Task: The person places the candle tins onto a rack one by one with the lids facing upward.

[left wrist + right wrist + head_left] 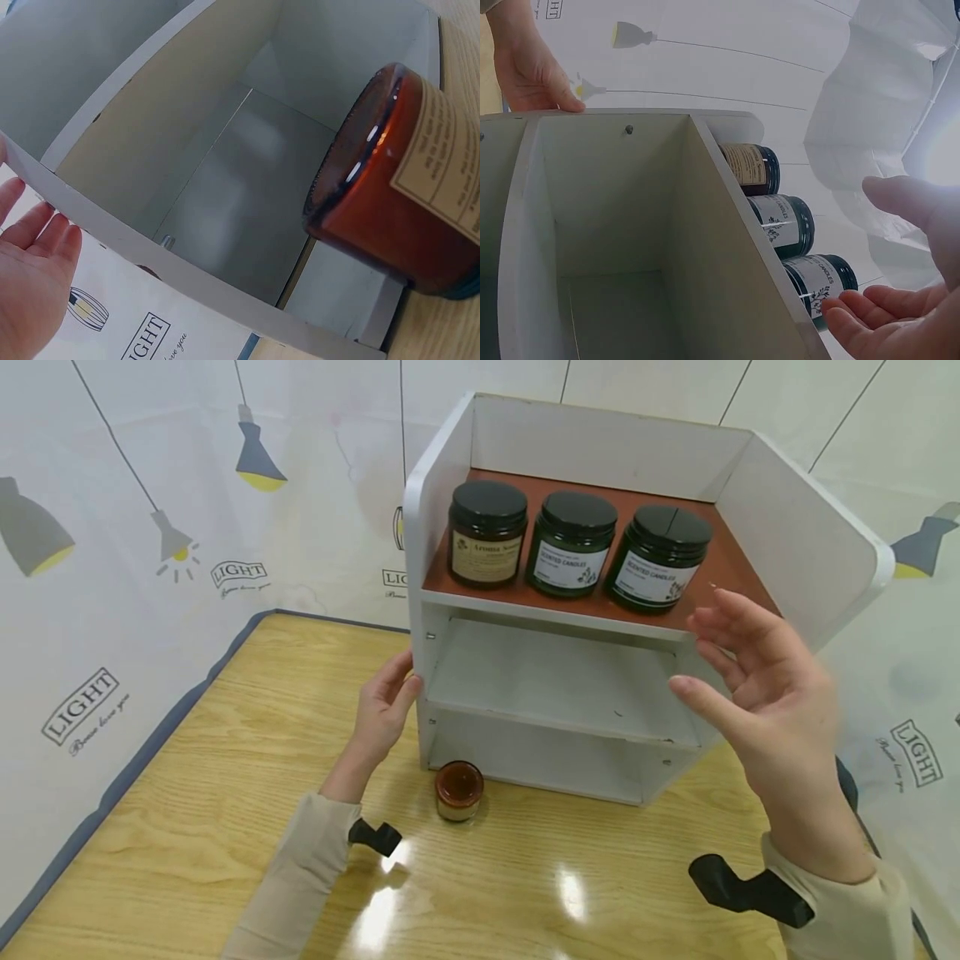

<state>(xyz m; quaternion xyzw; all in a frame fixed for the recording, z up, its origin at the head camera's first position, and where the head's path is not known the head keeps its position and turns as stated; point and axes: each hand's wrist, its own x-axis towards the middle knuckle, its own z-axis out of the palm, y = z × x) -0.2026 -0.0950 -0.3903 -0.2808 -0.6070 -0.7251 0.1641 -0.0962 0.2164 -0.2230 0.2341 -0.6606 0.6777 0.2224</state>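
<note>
Three lidded candle jars stand in a row on the brown top of a white shelf unit (562, 720). The left one is a dark jar (487, 535) with a tan label; the middle jar (572, 545) and the right jar (660, 560) are green with white labels. My left hand (384, 706) touches the unit's left side with its fingertips. Held in the air just right of the right jar, my right hand (772, 710) has its thumb and loosely bent fingers apart, with nothing between them. A small amber glass candle (459, 790) stands on the table by the unit's lower left front.
The unit's two lower compartments face me, and raised white panels (810, 527) edge its top. Beneath is a wooden table (225, 735) with a dark border, backed by a white cloth (330, 485) printed with lamps.
</note>
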